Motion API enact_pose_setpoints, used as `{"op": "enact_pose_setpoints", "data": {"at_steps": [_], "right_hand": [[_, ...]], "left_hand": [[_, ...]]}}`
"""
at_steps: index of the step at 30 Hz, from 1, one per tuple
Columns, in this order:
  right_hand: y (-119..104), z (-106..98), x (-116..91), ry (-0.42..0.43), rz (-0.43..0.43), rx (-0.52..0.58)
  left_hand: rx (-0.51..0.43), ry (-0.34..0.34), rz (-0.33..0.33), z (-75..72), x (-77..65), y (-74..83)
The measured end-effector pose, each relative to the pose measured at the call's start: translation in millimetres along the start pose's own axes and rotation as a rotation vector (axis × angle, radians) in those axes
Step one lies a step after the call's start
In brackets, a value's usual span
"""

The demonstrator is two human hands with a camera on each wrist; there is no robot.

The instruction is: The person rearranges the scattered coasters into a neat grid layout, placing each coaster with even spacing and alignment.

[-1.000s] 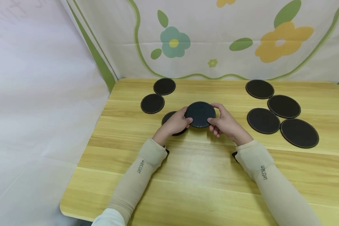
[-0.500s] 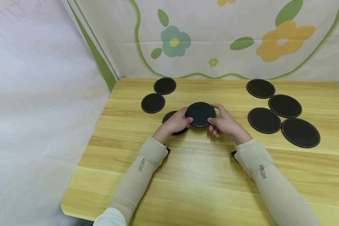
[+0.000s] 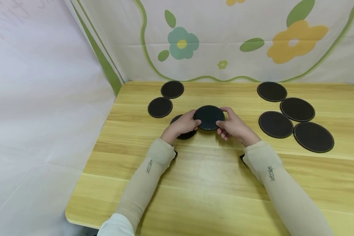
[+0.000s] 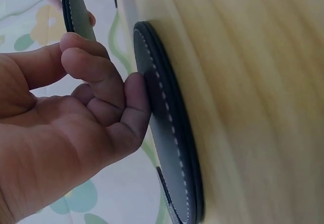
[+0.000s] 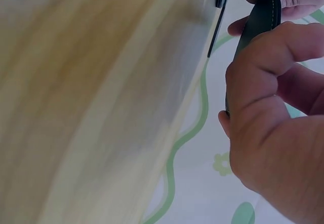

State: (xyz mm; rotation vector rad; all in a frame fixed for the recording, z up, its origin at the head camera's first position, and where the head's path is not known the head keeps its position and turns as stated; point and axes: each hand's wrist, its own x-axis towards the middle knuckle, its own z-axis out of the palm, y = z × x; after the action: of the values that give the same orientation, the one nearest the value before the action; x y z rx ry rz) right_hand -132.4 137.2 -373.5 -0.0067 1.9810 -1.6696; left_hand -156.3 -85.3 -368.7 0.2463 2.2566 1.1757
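A round black coaster with a stitched rim is held above the table between both hands. My left hand pinches its left edge, thumb on top. On the opposite edge, my right hand grips it with thumb above and fingers beneath. Partly hidden below the left hand lies another black coaster. In the left wrist view this lower coaster has a thick double-looking edge, and the little finger seems to touch it. The right wrist view shows the held coaster raised off the wood.
Two coasters, one nearer and one farther, lie at the back left of the wooden table. Several more coasters form a cluster on the right. A flower-printed curtain hangs behind the table's back edge.
Both hands and the held coaster shift very slightly toward the back of the table, and the coaster tilts a little flatter. The grip stays the same; the other coasters have not moved.
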Motion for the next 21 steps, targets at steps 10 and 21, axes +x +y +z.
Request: {"op": "enact_pose_setpoints", "data": {"at_steps": [10, 21], "right_hand": [[-1.5, -1.6, 2.1, -0.004, 0.023, -0.004], [6.7, -14.8, -10.6, -0.041, 0.051, -0.018]], "left_hand": [[0.049, 0.013, -0.027, 1.0, 0.2, 1.0], [0.245, 0.045, -0.049, 25.7, -3.6, 17.8]]}}
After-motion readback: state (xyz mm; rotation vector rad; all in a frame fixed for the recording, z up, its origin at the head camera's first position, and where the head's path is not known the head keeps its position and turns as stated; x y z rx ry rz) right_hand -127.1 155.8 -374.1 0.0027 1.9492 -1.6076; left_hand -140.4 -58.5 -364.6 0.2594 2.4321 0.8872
